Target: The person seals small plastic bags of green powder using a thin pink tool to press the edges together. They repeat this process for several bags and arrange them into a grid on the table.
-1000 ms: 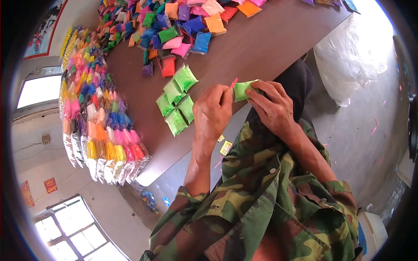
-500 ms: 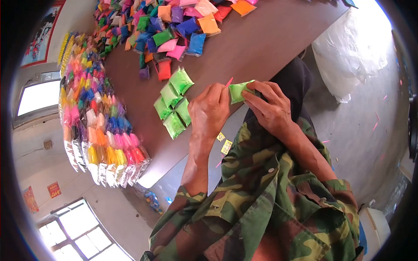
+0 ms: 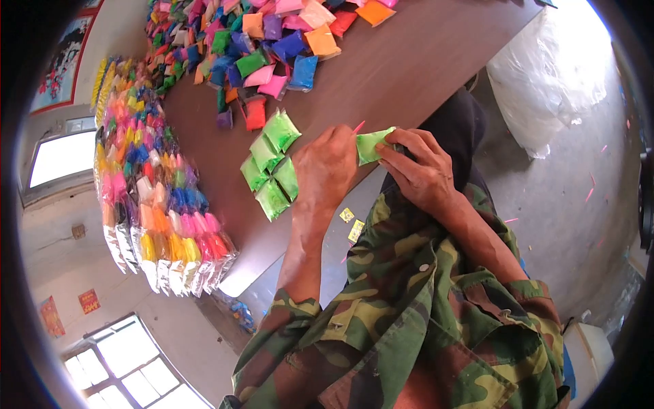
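Observation:
Between my hands is a small light green clay packet (image 3: 371,145) in a clear wrapper. My right hand (image 3: 424,163) pinches its right end between thumb and fingers. My left hand (image 3: 325,163) is closed at the packet's left edge, and a thin pink stick (image 3: 359,127) pokes out past its fingers. Whether the left fingers also grip the wrapper's edge is hidden. Left of that hand, several matching green packets (image 3: 271,199) lie grouped on the brown table (image 3: 381,58).
A heap of packets in many colours (image 3: 252,65) covers the table's far left. Rows of filled clear bags (image 3: 153,204) stand along its left edge. A large clear plastic bag (image 3: 545,82) is at the right, and pink sticks (image 3: 590,194) lie on the floor.
The view has shifted slightly. Both hands stay around the same green packet, which has tilted a little, and the pink stick still shows above the left hand.

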`<action>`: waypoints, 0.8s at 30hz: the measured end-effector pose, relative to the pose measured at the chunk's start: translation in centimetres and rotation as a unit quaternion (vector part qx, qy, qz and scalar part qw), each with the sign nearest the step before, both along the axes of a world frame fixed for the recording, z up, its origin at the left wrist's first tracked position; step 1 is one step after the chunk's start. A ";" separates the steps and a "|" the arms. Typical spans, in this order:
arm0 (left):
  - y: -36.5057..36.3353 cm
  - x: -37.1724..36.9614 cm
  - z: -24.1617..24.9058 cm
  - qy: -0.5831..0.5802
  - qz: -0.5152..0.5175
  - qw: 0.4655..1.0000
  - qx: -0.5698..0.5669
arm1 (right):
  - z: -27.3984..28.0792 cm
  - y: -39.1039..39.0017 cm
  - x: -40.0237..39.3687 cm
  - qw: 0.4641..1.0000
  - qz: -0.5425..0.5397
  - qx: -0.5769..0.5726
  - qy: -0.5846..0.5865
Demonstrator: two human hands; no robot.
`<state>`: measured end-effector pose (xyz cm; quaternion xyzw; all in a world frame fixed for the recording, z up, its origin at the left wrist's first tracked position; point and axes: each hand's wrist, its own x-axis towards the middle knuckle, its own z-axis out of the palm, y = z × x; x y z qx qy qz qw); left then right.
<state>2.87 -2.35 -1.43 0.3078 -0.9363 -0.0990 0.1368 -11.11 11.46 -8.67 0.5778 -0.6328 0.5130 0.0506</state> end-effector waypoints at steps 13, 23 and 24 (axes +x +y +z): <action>0.4 -0.5 0.9 -0.041 -0.034 0.999 0.009 | 0.1 -0.1 0.1 1.000 -0.004 -0.003 -0.003; 2.6 -0.1 1.1 0.028 -0.018 0.997 0.064 | 0.1 0.1 0.2 1.000 -0.012 -0.003 -0.011; 2.8 -0.1 1.0 0.025 -0.028 0.997 0.068 | 0.1 0.0 0.1 1.000 -0.012 -0.001 -0.008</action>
